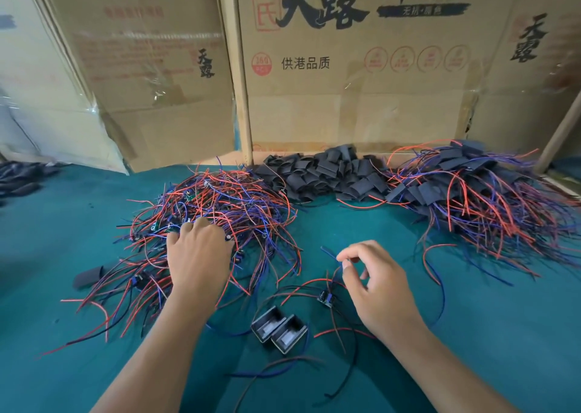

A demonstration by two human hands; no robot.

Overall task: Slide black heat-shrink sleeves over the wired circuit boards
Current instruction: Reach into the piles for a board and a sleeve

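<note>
A tangled heap of wired circuit boards (226, 205) with red, blue and black leads lies at the left of the green table. My left hand (198, 252) reaches into its near edge, fingers curled down among the wires. My right hand (374, 283) pinches a blue wire (330, 254) between thumb and forefinger; a small board (325, 298) lies on the cloth just below and left of it. Two black sleeves (279, 329) stand open-ended side by side between my forearms. A pile of loose black sleeves (323, 175) sits at the back.
At the right lies a heap of sleeved boards (471, 189) with trailing wires. One stray sleeve (88, 277) lies at the left. Cardboard boxes (345, 66) wall off the back of the green cloth (503, 334). Loose wires cross the near cloth.
</note>
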